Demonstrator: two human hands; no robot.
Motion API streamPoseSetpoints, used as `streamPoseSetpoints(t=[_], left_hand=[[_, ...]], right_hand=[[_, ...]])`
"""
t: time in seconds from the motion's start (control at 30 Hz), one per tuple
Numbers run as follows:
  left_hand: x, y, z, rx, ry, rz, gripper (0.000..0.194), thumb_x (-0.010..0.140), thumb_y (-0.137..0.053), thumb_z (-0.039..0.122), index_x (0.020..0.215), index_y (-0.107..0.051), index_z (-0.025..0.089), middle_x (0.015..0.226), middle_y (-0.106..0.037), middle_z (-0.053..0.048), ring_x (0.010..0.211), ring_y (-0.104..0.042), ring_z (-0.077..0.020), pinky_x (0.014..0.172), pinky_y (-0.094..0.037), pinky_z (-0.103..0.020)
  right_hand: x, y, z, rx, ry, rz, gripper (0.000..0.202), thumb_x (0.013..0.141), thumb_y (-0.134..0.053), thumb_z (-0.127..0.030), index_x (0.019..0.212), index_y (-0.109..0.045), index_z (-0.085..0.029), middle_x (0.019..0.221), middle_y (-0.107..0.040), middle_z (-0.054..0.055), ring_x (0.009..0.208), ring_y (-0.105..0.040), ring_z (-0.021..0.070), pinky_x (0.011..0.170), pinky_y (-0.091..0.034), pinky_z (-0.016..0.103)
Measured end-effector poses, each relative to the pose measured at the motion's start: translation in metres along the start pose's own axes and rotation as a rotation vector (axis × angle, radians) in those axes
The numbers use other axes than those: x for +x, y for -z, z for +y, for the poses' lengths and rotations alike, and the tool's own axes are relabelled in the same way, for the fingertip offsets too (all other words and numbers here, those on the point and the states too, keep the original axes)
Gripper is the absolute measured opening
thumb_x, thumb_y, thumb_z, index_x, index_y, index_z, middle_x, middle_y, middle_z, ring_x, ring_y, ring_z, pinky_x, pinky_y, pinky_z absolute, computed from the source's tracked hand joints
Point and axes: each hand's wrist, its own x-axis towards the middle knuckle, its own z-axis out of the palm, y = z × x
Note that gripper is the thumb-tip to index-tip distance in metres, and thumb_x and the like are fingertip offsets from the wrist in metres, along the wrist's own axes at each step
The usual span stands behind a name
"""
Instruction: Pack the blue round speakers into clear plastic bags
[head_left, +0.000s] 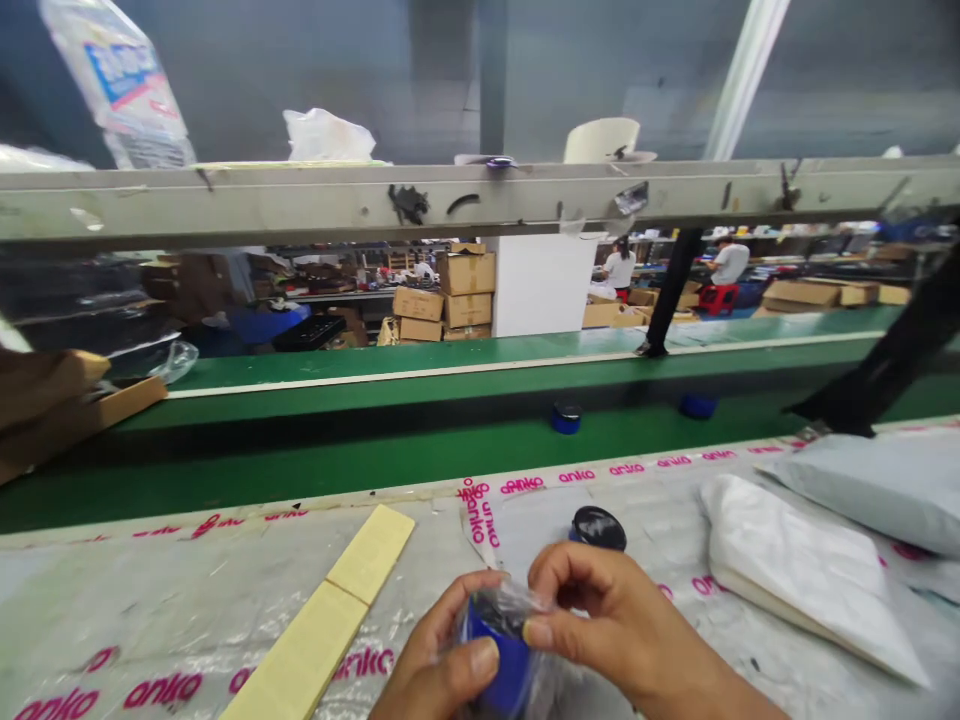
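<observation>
Both hands are working low at six o'clock: the left hand (439, 665) and right hand (600, 625) are pinching a small blue jar (499, 665) and its clear wrap (517, 605), fingers closed on them. The slick film is risking a slip onto the tabletop (187, 600). The jar's base is getting cut off by the frame edge.

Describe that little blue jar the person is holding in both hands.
The jar is small, round and deep blue, with a dark top, and looks like plastic. Thin clear film is wrapped loosely around it, crinkled over the top. It is held low, above the printed sheet on the table. The left hand grips its side with the thumb across the front; the right hand pinches the film at the top. Its lower part is cut off by the picture's edge.
</observation>
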Motion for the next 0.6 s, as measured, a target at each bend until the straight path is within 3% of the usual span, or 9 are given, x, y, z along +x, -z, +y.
streamPoseSetpoints(t=[0.13, 0.27, 0.33, 0.4, 0.5, 0.6], left_hand=[[0.007, 0.006, 0.000, 0.269, -0.080, -0.022, 0.069, 0.061, -0.085, 0.047, 0.121, -0.060, 0.022, 0.103, -0.070, -0.007, 0.093, -0.065, -0.0258, 0.083, -0.046, -0.034], [0.009, 0.006, -0.010, 0.581, -0.136, 0.144, 0.075, 0.058, -0.079, 0.024, 0.131, -0.061, 0.019, 0.129, -0.065, -0.010, 0.123, -0.057, -0.0322, 0.111, -0.035, -0.039], [0.008, 0.003, -0.015, 0.648, -0.163, 0.197, 0.073, 0.059, -0.077, 0.021, 0.131, -0.062, 0.020, 0.131, -0.064, -0.010, 0.124, -0.058, -0.0322, 0.111, -0.037, -0.038], [0.009, -0.001, -0.017, 0.714, -0.245, 0.238, 0.067, 0.060, -0.077, 0.022, 0.126, -0.065, 0.021, 0.128, -0.065, -0.009, 0.119, -0.061, -0.0310, 0.107, -0.042, -0.037], [0.011, -0.003, -0.021, 0.805, -0.399, 0.250, 0.055, 0.063, -0.077, 0.029, 0.117, -0.070, 0.022, 0.124, -0.067, -0.009, 0.118, -0.061, -0.0317, 0.105, -0.045, -0.037], [0.012, -0.002, -0.028, 0.876, -0.467, 0.286, 0.048, 0.065, -0.073, 0.026, 0.112, -0.072, 0.022, 0.124, -0.068, -0.010, 0.121, -0.061, -0.0322, 0.108, -0.045, -0.038]], right_hand=[[0.007, 0.001, -0.016, 0.097, 0.086, 0.104, 0.014, 0.078, -0.078, -0.028, 0.083, -0.069, -0.019, 0.082, -0.067, 0.000, 0.076, -0.062, 0.0155, 0.068, -0.050, 0.024], [0.002, 0.013, -0.019, 0.073, 0.193, 0.375, 0.018, 0.084, -0.076, -0.034, 0.095, -0.068, -0.022, 0.088, -0.069, 0.000, 0.080, -0.064, 0.0157, 0.070, -0.053, 0.024], [-0.005, 0.016, -0.016, -0.147, 0.201, 0.337, 0.014, 0.092, -0.068, -0.038, 0.096, -0.069, -0.024, 0.090, -0.069, 0.000, 0.082, -0.065, 0.0173, 0.071, -0.052, 0.027], [-0.013, 0.013, -0.010, -0.470, 0.215, 0.222, 0.016, 0.092, -0.067, -0.040, 0.090, -0.070, -0.024, 0.087, -0.069, 0.002, 0.082, -0.064, 0.0208, 0.072, -0.051, 0.031], [-0.019, 0.003, 0.004, -0.891, 0.251, 0.141, 0.023, 0.073, -0.085, -0.038, 0.082, -0.071, -0.023, 0.085, -0.068, 0.004, 0.081, -0.064, 0.0268, 0.069, -0.050, 0.035], [-0.020, -0.005, 0.015, -1.002, 0.283, 0.096, 0.020, 0.069, -0.086, -0.019, 0.081, -0.071, -0.023, 0.084, -0.070, 0.002, 0.079, -0.065, 0.0253, 0.067, -0.048, 0.032]])
